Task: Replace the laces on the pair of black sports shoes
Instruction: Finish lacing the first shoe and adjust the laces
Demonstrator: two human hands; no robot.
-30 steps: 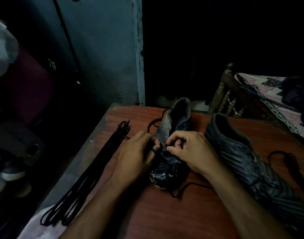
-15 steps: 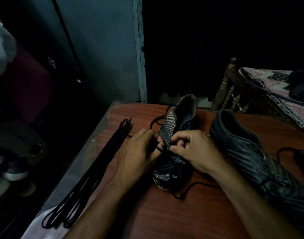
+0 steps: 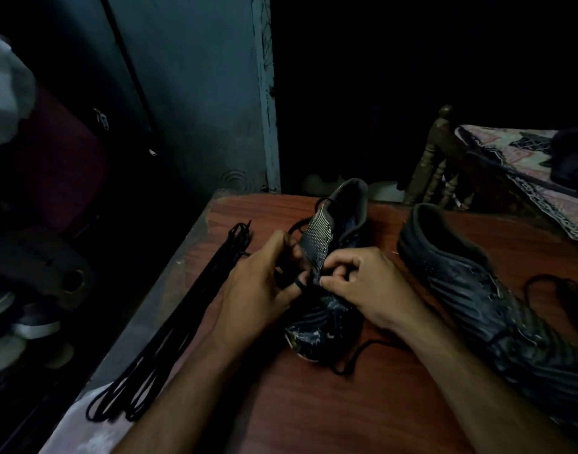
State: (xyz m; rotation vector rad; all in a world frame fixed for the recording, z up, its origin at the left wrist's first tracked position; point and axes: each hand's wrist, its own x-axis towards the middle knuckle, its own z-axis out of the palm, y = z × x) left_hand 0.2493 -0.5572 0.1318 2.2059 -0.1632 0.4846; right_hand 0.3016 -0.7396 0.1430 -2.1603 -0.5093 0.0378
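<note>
Black and mesh-tongued, the near shoe (image 3: 327, 290) stands mid-counter (image 3: 313, 404), both hands on it. The left hand (image 3: 261, 290) pinches its lace (image 3: 299, 283); the right hand (image 3: 369, 286) pinches the tongue's edge. The second shoe (image 3: 477, 290) lies rightward, spare laces (image 3: 189, 319) leftward.

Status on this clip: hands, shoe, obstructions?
Left hand and right hand both pinching lace at centre shoe. Second shoe untouched, right. Spare laces left. Nothing obstructing.

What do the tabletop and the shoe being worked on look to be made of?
Tabletop: reddish-brown wood or wood-look laminate, going by its grain streaks and smooth, faint sheen. Shoe: probably synthetic upper with a slight gloss at the scuffed toe; its tongue looks knit or mesh, with rows of pale dots.
</note>
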